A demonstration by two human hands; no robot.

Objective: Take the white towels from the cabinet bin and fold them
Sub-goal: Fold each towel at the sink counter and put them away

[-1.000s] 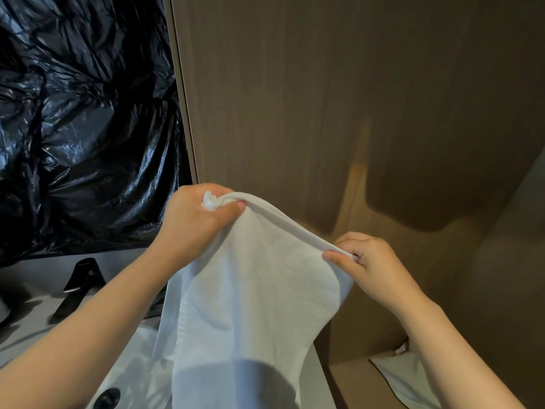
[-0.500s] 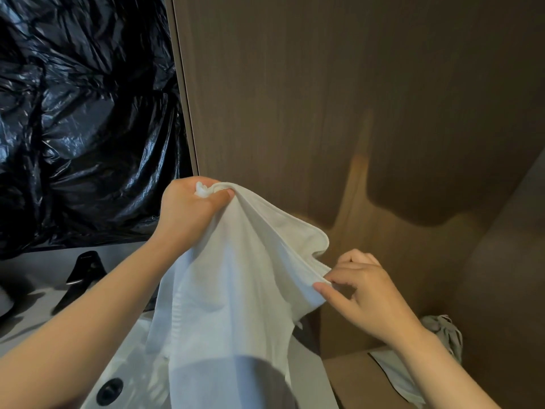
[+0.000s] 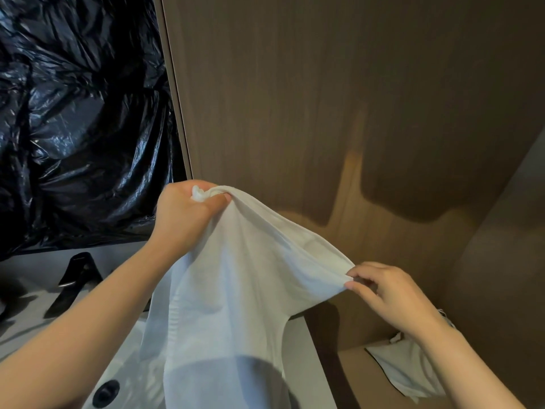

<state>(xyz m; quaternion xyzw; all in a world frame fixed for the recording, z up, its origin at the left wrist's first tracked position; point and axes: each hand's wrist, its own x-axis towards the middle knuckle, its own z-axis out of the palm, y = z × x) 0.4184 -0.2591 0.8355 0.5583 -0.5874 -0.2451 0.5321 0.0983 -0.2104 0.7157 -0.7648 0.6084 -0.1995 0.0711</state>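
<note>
Towel: the white towel (image 3: pixel 236 290) is up in the air in front of the wooden cabinet (image 3: pixel 295 113). It hangs down over the sink (image 3: pixel 132 364).
Left grip: the left grip (image 3: pixel 188 214) is curled tight round a bunched-up corner and holds it high.
Right grip: the right grip (image 3: pixel 389 293) pinches the top edge of the towel between thumb and fingertips. It is lower down and off to the right.
Top edge: it runs in a long slope from the left grip down to the right grip, with soft folds in between.
Rest of the towel: it falls down and toward the person.
What matters next: I think the right grip has to come up level with the left one, so the long edge pulls flat. I cannot tell if it has the real corner.
Other towel: another white towel (image 3: pixel 407 370) lies low in the cabinet, under the right arm.
Around: a pale counter (image 3: pixel 298 349), a black tap (image 3: pixel 76 276), a shiny black plastic sheet (image 3: pixel 73 113).
</note>
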